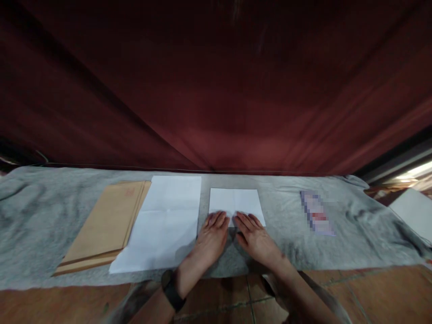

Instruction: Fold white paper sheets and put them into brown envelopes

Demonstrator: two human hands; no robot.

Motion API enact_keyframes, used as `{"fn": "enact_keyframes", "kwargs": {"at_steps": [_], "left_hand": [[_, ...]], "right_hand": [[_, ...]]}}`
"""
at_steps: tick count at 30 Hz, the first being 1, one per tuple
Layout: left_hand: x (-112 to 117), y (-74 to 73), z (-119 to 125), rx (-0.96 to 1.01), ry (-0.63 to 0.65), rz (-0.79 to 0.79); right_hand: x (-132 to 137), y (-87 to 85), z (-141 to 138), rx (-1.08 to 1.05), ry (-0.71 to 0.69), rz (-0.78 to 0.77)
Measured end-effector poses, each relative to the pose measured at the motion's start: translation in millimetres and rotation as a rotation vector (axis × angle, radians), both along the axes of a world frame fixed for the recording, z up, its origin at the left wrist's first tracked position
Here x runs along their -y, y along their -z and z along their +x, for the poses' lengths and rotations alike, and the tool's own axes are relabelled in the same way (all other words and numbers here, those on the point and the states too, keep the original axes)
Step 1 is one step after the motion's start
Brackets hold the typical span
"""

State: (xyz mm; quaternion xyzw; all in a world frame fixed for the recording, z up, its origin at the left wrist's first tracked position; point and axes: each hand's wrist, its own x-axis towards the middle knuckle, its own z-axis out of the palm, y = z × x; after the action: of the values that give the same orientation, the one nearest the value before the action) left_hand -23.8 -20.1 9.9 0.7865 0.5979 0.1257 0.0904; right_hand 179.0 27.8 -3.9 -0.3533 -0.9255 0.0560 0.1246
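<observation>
A small folded sheet of white paper (236,198) lies flat on the grey cloth, with a faint crease down its middle. My left hand (213,231) rests on its lower left part, fingers stretched out and flat. On the lower right part lies my right hand (253,234), its fingers also extended and slightly apart. Neither hand grips anything. Just left of my left hand is a larger stack of white paper (165,220) with crease lines. Part of the small sheet's near edge is hidden under my fingers.
Brown envelopes (104,220) are stacked at the left, partly under the white stack. A purple and white packet (316,213), blurred out, sits on the grey cloth (280,198) at the right. Behind hangs a dark red curtain (236,112). A white board (413,213) is at far right.
</observation>
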Motion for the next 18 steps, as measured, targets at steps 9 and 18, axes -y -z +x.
{"fn": "enact_keyframes", "kwargs": {"at_steps": [9,18], "left_hand": [[-2.0,13.6,-9.1,0.111,-0.304,0.052],[-20.1,9.8,-17.5,0.726,-0.549,0.018]], "right_hand": [[-5.6,-8.1,-6.3,0.029,0.031,0.001],[-6.6,-5.7,-5.4,0.041,0.041,0.006]]}}
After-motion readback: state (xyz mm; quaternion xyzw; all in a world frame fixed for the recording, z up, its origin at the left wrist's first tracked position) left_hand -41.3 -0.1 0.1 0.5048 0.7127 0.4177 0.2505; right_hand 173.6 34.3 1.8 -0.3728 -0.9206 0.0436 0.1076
